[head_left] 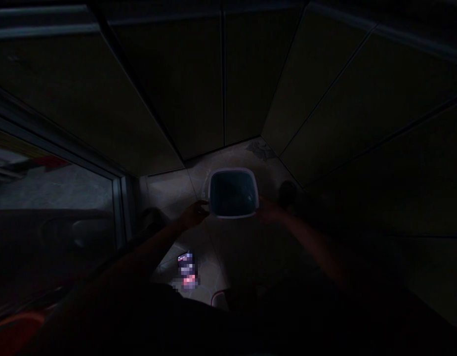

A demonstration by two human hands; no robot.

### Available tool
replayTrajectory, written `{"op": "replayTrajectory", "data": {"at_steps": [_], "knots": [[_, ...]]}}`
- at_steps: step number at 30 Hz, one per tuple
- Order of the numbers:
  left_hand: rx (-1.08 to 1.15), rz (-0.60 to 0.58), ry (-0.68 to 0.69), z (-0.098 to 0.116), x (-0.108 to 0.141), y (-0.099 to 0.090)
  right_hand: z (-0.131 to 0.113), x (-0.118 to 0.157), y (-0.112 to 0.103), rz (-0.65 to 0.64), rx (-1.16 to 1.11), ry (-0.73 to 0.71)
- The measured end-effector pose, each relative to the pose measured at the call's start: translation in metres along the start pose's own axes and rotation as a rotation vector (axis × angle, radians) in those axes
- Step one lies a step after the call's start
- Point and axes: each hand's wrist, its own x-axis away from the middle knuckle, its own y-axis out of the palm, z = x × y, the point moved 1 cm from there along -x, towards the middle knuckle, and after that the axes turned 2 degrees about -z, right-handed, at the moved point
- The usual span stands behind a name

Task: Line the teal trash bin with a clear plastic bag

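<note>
A rounded rectangular plastic tub (233, 193) with a pale rim and a dark teal inside is in the middle of the head view, over the tiled floor. My left hand (194, 215) is at its left side, fingers curled against the rim. On the opposite side my right hand (267, 210) holds the right edge, its fingers partly lost in the dark. A small glint shows inside the tub; I cannot tell what it comes from.
A phone with a lit, blurred-out screen (186, 269) is on the floor tiles below my left forearm. Dark panelled walls (198, 89) meet in a corner ahead. At left stands a metal frame (121, 212), and an orange-red rounded thing (19, 331) is at lower left.
</note>
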Motion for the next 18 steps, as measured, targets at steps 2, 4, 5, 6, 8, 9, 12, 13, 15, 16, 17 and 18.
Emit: {"op": "replayTrajectory", "data": {"at_steps": [2,4,5,6,8,9,12,13,15,16,17,18], "knots": [[0.096,0.017,-0.022,-0.007,-0.003,0.005,-0.002,-0.001,0.004,0.005,-0.072,0.032],[0.199,0.019,-0.06,-0.012,-0.005,0.005,-0.004,-0.002,0.005,0.018,-0.113,0.042],[0.239,0.018,-0.082,-0.013,-0.005,0.003,-0.005,-0.003,0.005,0.021,-0.123,0.04],[0.262,0.015,-0.104,-0.015,-0.004,0.002,-0.006,-0.004,0.005,0.024,-0.127,0.029],[0.289,0.017,-0.141,-0.015,-0.002,0.0,-0.008,-0.004,0.006,0.044,-0.111,0.023],[0.297,0.021,-0.156,-0.015,-0.001,0.0,-0.008,-0.004,0.007,0.062,-0.097,0.029],[0.291,0.051,-0.189,-0.009,0.003,0.005,-0.011,0.001,0.01,0.117,-0.056,0.053],[0.279,0.074,-0.197,-0.006,0.005,0.008,-0.012,0.003,0.011,0.127,-0.049,0.061],[0.249,0.121,-0.216,0.0,0.008,0.013,-0.015,0.008,0.011,0.128,-0.043,0.083],[0.234,0.136,-0.224,0.004,0.01,0.015,-0.018,0.011,0.011,0.124,-0.04,0.102],[0.221,0.142,-0.225,0.008,0.012,0.017,-0.02,0.014,0.009,0.121,-0.038,0.118],[0.21,0.14,-0.221,0.012,0.014,0.019,-0.023,0.018,0.007,0.118,-0.036,0.129]]}}
